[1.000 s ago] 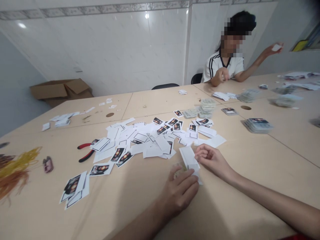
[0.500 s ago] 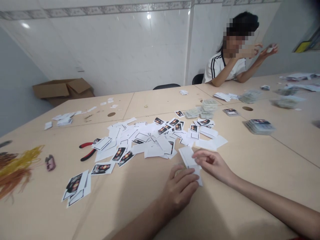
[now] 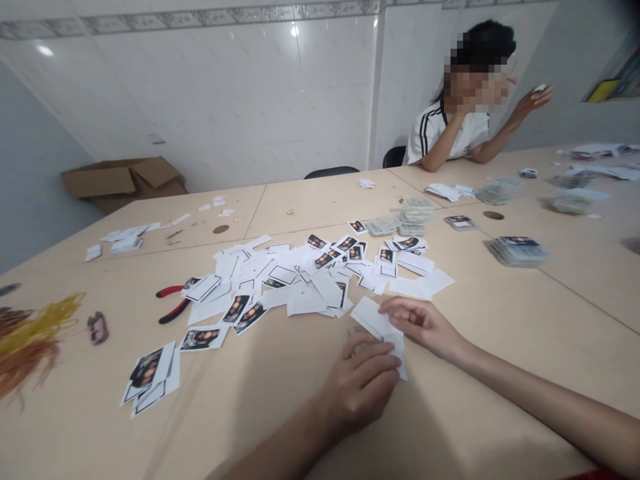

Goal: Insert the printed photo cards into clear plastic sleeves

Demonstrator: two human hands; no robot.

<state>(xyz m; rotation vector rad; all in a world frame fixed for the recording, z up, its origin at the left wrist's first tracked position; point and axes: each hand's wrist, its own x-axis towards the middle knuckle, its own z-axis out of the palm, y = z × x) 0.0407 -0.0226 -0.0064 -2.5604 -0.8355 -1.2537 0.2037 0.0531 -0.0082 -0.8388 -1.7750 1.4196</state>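
Observation:
My left hand [image 3: 361, 381] lies over a small clear, pale greenish plastic case [image 3: 354, 332], its fingers curled round it and mostly hiding it. A white paper slip [image 3: 369, 316] sticks out from beside that case, and a second white piece [image 3: 397, 347] shows just under the left fingertips. At the slip's right edge, my right hand [image 3: 419, 323] pinches with thumb and fingers close together. Just beyond both hands spreads a loose heap of white slips [image 3: 305, 300] and dark printed cards [image 3: 250, 317].
Red-handled pliers [image 3: 173, 310] lie left of the heap, with yellow and orange cords [image 3: 37, 353] farther left. Clear cases [image 3: 417, 210] stand stacked behind the heap, another stack [image 3: 519, 252] at right. Across the table a person [image 3: 453, 133] holds up a small item. A cardboard box [image 3: 125, 180] is behind.
The white slip has turned a little, its far end swinging left. More of the clear case shows beside my left fingers. Across the table, the person's raised hands have shifted slightly.

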